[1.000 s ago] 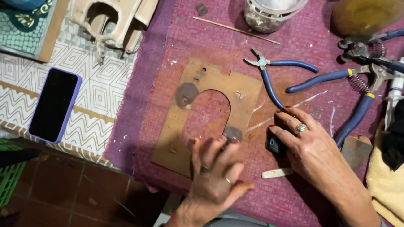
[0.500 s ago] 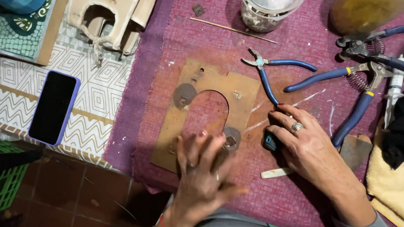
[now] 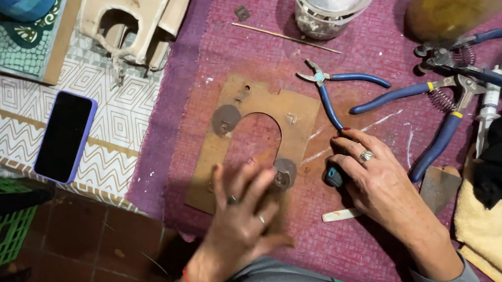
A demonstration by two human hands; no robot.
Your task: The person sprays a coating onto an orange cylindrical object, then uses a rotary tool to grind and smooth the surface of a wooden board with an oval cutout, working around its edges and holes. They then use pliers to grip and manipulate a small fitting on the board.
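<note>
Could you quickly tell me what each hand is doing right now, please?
Left hand: open, blurred, fingers spread on the flat brown arch-cut board.
Right hand: curled over a small blue-black object; grip unclear.

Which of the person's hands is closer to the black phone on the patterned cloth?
Left. The left hand lies on the brown cut-out board, to the right of the phone. The right hand is farther right still, on the purple cloth near the blue pliers.

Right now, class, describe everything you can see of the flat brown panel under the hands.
The brown panel looks like thin board, lying flat on the purple cloth. An arch-shaped opening is cut through its middle, and two round grey discs sit beside that opening. The left hand, blurred, covers its near edge. The right hand rests just off its right side.
</note>
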